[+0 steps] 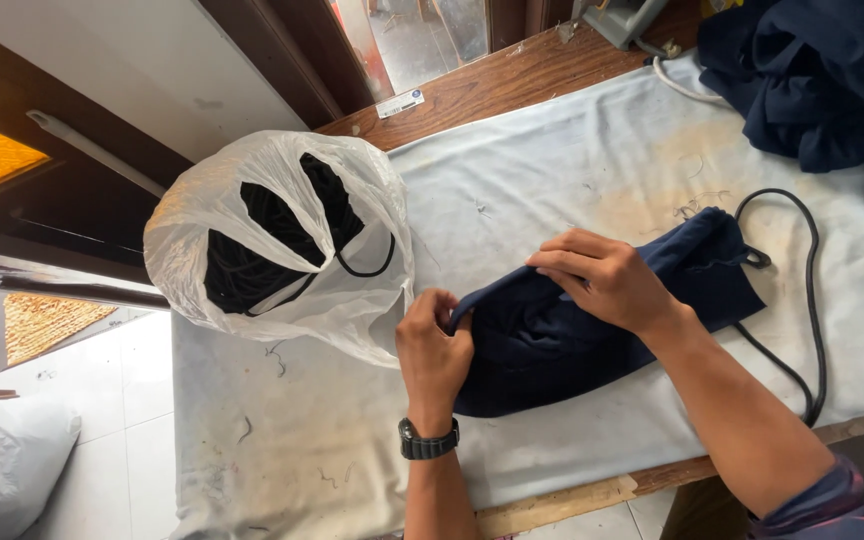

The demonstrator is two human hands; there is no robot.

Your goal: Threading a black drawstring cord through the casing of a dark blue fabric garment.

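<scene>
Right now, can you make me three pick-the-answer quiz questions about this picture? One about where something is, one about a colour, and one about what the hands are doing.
1. Where is the crinkly white plastic bag?
A. left of the dark navy folded cloth
B. on the floor
C. on the navy pile

2. What colour is the thin cord looping beside the cloth?
A. red
B. black
C. yellow

3. What are the left hand and the right hand doing?
A. hanging in the air
B. holding scissors
C. gripping the cloth

Answers:
1. A, the bag sits on the pale grey table cover to the cloth's left.
2. B, the cord is black against the pale cover.
3. C, both hands pinch the cloth's folded edge.
</scene>
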